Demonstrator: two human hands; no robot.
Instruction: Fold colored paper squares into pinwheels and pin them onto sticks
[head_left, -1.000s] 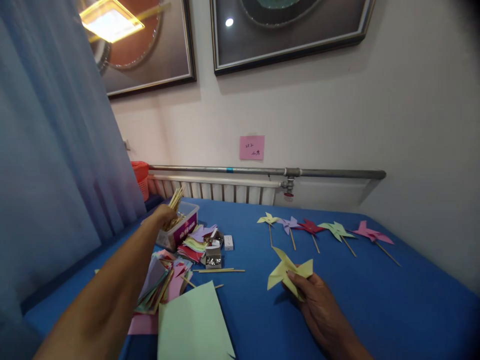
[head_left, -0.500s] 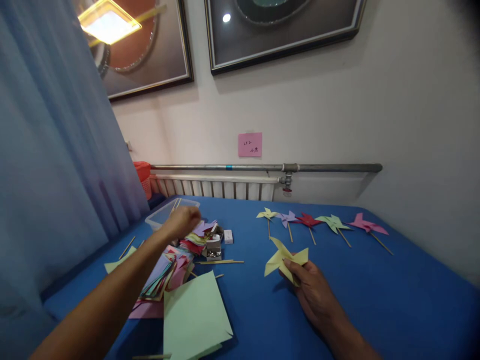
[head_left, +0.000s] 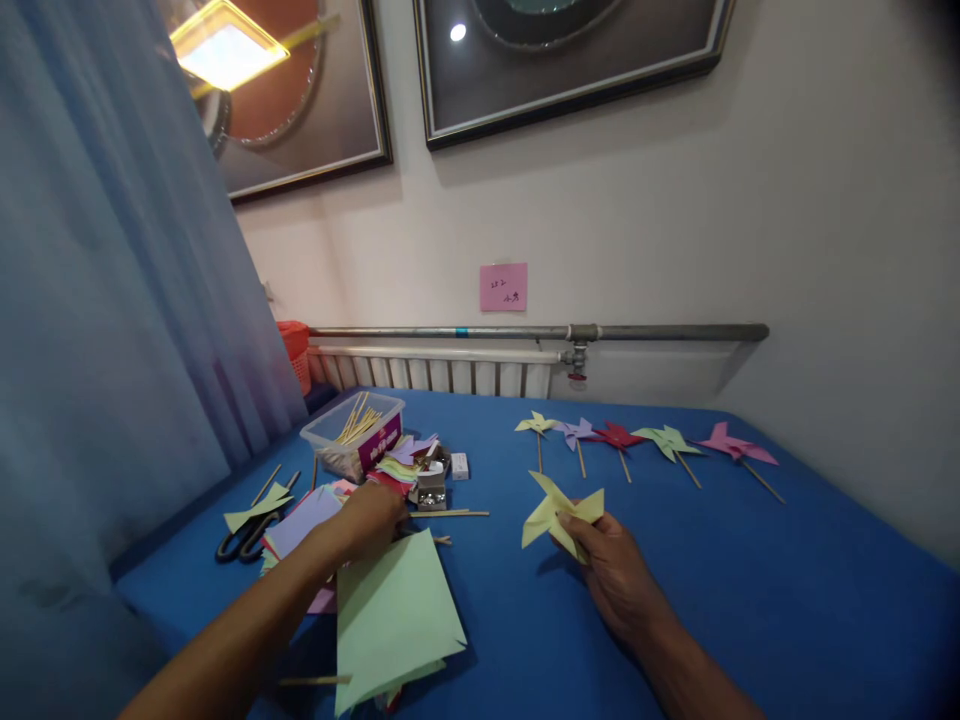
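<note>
My right hand (head_left: 611, 565) holds a yellow paper pinwheel (head_left: 559, 510) just above the blue table (head_left: 750, 600), fingers pinched on its lower edge. My left hand (head_left: 371, 520) is low over the heap of coloured paper squares (head_left: 300, 515), fingers curled, its fingertips at the left end of a wooden stick (head_left: 450, 513) lying on the table. Whether it grips the stick is unclear. A large light-green sheet (head_left: 394, 620) lies just in front of that hand.
A clear box of wooden sticks (head_left: 356, 440) stands at the back left, with a small box of metal pins (head_left: 427, 495) and a white box (head_left: 459, 465) beside it. Scissors (head_left: 244, 540) lie at the left. Several finished pinwheels (head_left: 619, 437) lie in a row at the back.
My left hand has pulled back from the stick box and dropped onto the paper heap near the loose stick. My right hand has kept the yellow pinwheel almost still.
</note>
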